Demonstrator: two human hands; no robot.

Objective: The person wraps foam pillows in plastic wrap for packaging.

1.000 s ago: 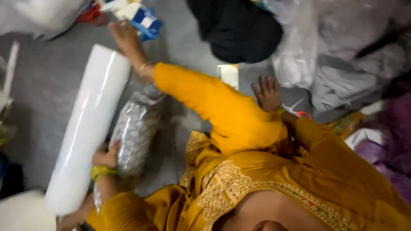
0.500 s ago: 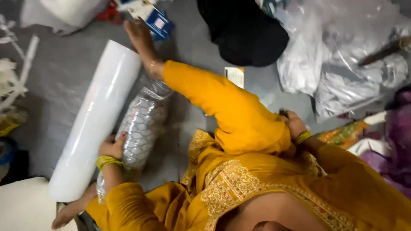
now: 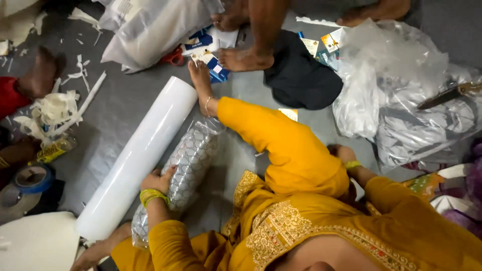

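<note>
Head view: wrapping in progress on the floor (image 3: pixel 125 110)
Left hand (image 3: pixel 159 180) grips the patterned bundle (image 3: pixel 188 165) beside the film roll (image 3: pixel 135 155); right hand (image 3: pixel 341 153) mostly hidden, grip unclear. Probably needs film pulled over next.

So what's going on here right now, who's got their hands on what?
A person in yellow sits on the grey floor. Their left hand rests on a patterned fabric bundle in clear plastic, lying beside a long white roll. Their right hand is down by the knee, mostly hidden; what it holds cannot be told. Another person's bare feet stand near a black cloth and clear plastic bags.
</note>
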